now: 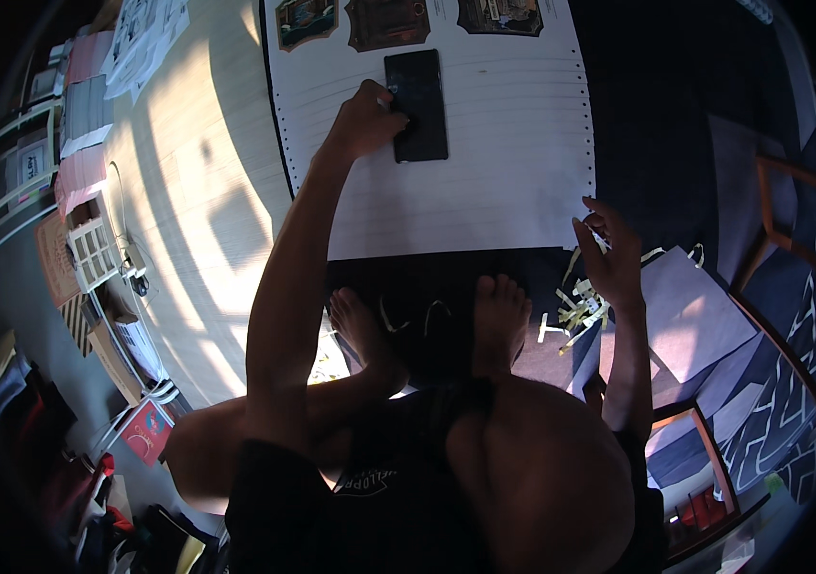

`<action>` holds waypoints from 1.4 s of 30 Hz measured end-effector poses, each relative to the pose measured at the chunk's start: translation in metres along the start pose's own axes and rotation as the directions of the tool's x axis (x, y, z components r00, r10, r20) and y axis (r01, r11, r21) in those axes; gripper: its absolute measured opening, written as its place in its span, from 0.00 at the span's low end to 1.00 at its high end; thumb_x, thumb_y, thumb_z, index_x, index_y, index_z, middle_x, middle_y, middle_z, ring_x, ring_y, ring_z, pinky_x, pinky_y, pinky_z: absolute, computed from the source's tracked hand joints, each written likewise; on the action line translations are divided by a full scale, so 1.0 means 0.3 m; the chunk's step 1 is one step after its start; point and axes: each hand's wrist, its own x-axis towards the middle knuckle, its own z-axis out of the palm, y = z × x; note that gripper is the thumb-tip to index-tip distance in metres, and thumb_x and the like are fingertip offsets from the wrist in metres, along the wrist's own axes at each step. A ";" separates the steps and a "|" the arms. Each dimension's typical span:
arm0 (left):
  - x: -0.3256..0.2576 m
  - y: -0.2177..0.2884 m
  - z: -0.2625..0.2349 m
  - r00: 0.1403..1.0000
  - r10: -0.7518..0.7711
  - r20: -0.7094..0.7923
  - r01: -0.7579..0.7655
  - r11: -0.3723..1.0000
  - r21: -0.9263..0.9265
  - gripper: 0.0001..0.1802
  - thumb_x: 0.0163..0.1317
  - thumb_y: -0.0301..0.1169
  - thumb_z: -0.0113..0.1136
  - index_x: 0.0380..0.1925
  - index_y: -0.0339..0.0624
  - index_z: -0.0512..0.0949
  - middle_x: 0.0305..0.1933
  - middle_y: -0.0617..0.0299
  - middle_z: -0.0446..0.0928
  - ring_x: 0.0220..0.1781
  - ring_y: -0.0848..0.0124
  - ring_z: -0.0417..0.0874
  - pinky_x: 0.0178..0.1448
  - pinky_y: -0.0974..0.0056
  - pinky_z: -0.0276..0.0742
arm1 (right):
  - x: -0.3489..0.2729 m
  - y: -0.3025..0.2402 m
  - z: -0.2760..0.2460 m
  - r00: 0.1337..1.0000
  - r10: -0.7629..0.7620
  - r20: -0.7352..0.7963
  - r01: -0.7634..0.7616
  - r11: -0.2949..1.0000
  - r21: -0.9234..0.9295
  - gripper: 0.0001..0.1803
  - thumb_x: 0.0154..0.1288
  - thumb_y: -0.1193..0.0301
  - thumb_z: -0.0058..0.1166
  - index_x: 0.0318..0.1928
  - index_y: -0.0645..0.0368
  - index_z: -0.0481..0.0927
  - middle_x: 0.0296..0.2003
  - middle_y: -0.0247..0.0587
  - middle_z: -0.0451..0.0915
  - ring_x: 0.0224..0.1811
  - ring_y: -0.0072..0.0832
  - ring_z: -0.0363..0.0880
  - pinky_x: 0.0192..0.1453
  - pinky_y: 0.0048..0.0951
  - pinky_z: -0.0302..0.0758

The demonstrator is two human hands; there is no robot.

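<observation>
A black, flat rectangular phone (424, 115) lies upright in the view on a large white sheet (504, 191) with rows of holes along both sides. My left hand (367, 121) is closed at the phone's left edge, its thumb over the dark face and the other fingers curled beside it. Dark-edged picture pieces (389, 24) sit along the sheet's far end. By the sheet's near right corner hovers my right hand (611, 251), thumb and forefinger apart, with nothing plainly held. Just under it is a heap of thin pale strips (580, 311).
My bare feet (501, 320) rest before the sheet's near edge. At right are a grey-violet flat panel (690, 316) and a wooden chair frame (781, 330). Shelving with stacked papers (88, 110) and a power strip (132, 260) stand left, along the sunlit wooden floor (193, 191).
</observation>
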 end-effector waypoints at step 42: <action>-0.142 0.047 0.120 0.902 -0.139 -0.409 0.130 0.990 -0.049 0.48 0.52 0.58 0.72 0.61 0.30 0.68 0.56 0.38 0.77 0.62 0.46 0.78 0.64 0.48 0.76 | -0.022 0.041 0.024 0.998 0.050 0.030 -0.052 0.997 0.063 0.16 0.66 0.77 0.63 0.54 0.64 0.81 0.32 0.41 0.82 0.34 0.23 0.82 0.42 0.25 0.78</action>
